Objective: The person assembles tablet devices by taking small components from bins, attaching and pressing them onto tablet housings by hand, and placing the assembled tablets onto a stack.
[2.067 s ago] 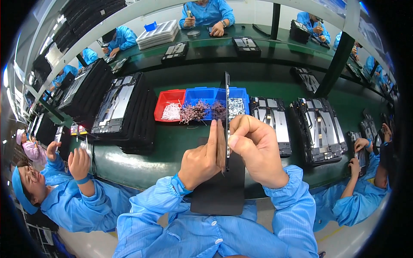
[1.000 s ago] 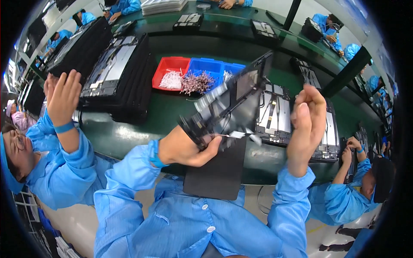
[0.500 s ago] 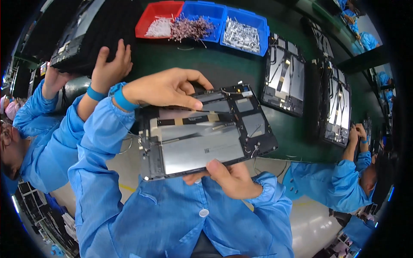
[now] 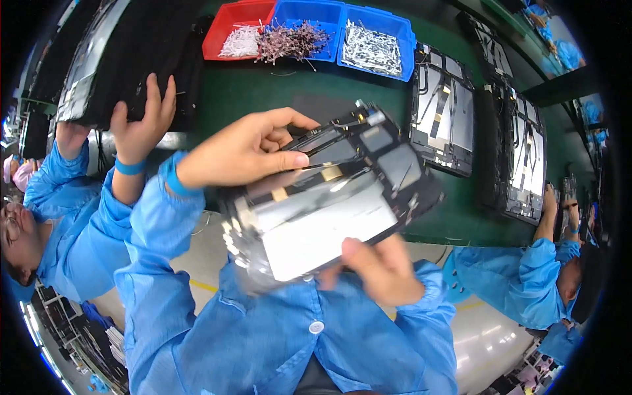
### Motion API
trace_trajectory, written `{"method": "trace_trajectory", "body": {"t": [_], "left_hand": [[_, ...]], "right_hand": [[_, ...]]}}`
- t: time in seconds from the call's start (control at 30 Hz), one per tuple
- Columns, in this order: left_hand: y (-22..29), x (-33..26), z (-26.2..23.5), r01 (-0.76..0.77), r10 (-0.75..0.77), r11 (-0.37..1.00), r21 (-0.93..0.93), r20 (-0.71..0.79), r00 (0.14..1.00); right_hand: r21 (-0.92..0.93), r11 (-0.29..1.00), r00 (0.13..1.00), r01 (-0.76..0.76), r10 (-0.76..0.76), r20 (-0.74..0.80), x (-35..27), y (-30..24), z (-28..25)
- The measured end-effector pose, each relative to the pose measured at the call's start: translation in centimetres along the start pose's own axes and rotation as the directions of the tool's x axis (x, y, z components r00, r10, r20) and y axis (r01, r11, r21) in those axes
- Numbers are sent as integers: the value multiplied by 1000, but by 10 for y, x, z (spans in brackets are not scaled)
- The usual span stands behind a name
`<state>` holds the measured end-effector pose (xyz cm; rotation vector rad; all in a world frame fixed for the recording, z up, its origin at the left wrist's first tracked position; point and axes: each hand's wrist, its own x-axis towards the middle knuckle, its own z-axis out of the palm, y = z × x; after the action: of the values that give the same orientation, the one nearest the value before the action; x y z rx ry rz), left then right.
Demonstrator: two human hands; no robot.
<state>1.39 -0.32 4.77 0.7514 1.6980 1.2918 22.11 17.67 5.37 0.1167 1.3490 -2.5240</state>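
Note:
In front of my chest I hold a tablet (image 4: pixel 329 243) with its inside exposed: a black frame, a large silver battery, dark ribbon cables and tan tape pieces. My left hand (image 4: pixel 243 151) is closed on its far left edge, the thumb lying over the top face. Along the near edge my right hand (image 4: pixel 385 270) grips the tablet, thumb on top, its other fingers partly hidden underneath. Motion blurs the right hand and the tablet's near left and right corners. The tablet is tilted, raised over the table's near edge.
On the green table (image 4: pixel 237 99) stand a red bin (image 4: pixel 214 39) and two blue bins (image 4: pixel 375 23) of small parts. Similar open tablets (image 4: pixel 444 115) lie at right, beside a tablet stack (image 4: pixel 520 158). A co-worker's hand (image 4: pixel 145 125) touches a dark stack (image 4: pixel 131 66) at left; another person (image 4: pixel 526 276) works at right.
The tablet has turned clockwise, its near left corner swinging toward me. My right hand has shifted right with it. The left co-worker's hand has moved left and down.

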Motion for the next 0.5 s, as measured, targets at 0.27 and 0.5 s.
{"method": "trace_trajectory", "body": {"t": [0.27, 0.5], "left_hand": [[-8, -39, 62, 41, 139, 909, 415, -395, 908], [-31, -44, 52, 91, 181, 850, 519, -450, 875]], "right_hand": [[-769, 639, 765, 9, -500, -406, 14, 10, -55], [-955, 268, 715, -130, -642, -277, 33, 24, -41]]}}
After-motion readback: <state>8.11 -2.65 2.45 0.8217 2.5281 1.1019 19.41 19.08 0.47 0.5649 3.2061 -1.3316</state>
